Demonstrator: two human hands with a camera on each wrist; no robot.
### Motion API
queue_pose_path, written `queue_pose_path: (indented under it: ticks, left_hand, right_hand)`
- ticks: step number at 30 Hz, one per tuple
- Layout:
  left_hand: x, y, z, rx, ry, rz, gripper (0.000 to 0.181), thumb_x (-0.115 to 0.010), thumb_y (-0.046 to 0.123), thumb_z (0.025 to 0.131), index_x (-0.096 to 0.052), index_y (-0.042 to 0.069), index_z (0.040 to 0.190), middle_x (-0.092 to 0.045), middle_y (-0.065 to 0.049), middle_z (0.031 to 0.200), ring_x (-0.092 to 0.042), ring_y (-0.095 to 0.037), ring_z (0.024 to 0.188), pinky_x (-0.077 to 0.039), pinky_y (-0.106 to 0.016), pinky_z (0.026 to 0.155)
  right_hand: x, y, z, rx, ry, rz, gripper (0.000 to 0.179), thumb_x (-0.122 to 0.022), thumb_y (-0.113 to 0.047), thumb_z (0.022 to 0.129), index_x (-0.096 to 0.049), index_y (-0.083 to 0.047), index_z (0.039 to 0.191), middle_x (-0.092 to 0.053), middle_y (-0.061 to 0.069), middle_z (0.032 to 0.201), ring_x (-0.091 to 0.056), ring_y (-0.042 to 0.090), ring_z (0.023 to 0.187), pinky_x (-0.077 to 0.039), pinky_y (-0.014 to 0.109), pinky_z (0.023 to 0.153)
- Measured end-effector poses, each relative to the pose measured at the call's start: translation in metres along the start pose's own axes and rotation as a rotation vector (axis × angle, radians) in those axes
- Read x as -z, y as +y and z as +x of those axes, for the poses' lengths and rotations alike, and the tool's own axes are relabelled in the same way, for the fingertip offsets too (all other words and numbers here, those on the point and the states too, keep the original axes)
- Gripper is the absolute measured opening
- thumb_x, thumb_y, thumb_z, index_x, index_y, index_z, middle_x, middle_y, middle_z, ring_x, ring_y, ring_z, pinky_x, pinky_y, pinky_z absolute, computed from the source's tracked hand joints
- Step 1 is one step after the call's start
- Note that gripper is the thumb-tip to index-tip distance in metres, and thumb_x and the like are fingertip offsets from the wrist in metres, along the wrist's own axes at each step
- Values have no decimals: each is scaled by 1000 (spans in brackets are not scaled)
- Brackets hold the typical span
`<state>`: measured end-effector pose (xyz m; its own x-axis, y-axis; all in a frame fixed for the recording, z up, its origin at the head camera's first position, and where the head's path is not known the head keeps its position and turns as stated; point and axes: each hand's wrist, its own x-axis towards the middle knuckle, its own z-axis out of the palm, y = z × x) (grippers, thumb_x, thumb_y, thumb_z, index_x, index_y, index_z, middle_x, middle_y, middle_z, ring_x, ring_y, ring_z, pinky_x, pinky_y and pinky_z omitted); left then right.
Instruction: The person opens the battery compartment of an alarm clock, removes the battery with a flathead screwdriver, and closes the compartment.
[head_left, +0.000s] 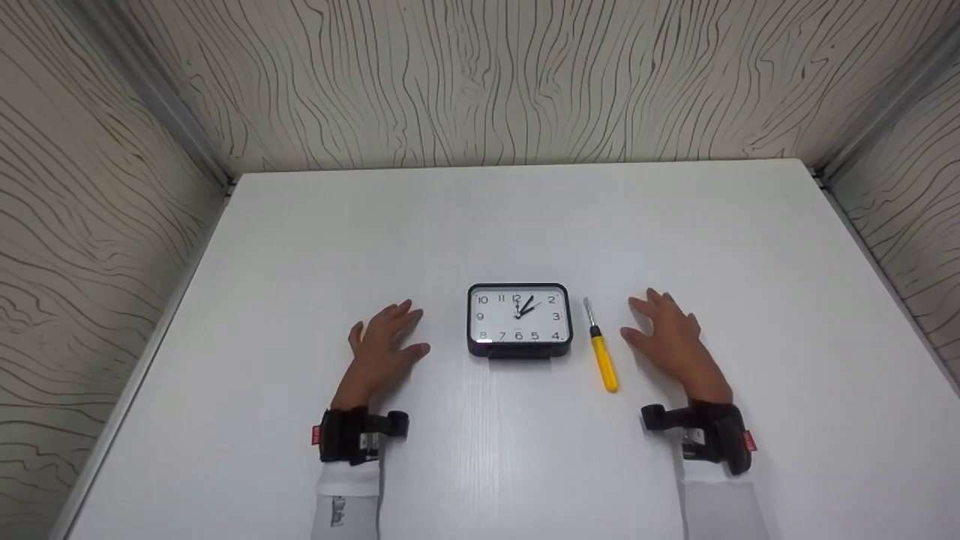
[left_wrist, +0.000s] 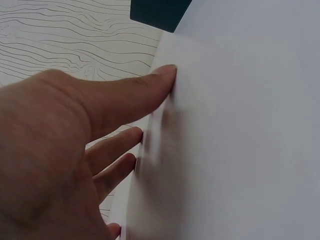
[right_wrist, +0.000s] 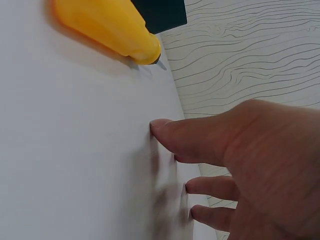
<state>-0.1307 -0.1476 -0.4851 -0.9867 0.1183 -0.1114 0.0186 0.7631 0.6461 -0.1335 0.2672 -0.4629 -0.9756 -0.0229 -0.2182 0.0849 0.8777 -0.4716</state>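
As the left hand [head_left: 381, 350] and right hand [head_left: 671, 345] rest apart, loosely spread, a clock [head_left: 519, 322] sits between them, yellow screwdriver [head_left: 604, 364] toward its four o'clock.

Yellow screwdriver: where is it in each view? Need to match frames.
Head: right of centre, the screwdriver lies between the clock and the right hand.
Left wrist: not in it.
Right wrist: upper left, its yellow handle large and cut off by the top edge.
Shared landmark: the clock, a dark shape at the top edge in both wrist views.
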Motion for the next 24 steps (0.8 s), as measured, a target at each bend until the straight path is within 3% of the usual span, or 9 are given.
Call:
queue_pose_path:
  ticks: [10,17,24]
  left_hand:
    - [-2,1,1,-18,24,-1,54,-69,24,88,-54,18,140,-40,-6,155,-27,-28,146,2,-60,116]
    - [-2,8,-2,-9,28,1,54,-67,26,89,-53,18,140,-38,-5,155,-25,-26,147,4,-58,118]
    - [-6,13,0,-31,42,-7,56,-69,28,86,-54,21,139,-39,-2,155,-22,-28,148,7,-64,115]
  right_hand:
    - [0,-1,0,3,3,9,59,-59,-24,95,-39,-3,147,-21,27,157,-12,49,145,-6,70,113]
    - [-1,-4,0,11,22,-29,58,-58,-23,95,-39,-2,146,-24,31,155,-14,51,144,-9,71,112]
    - [-4,-11,2,23,16,0,60,-55,-28,98,-35,-5,149,-24,28,156,-20,47,144,-14,67,115]
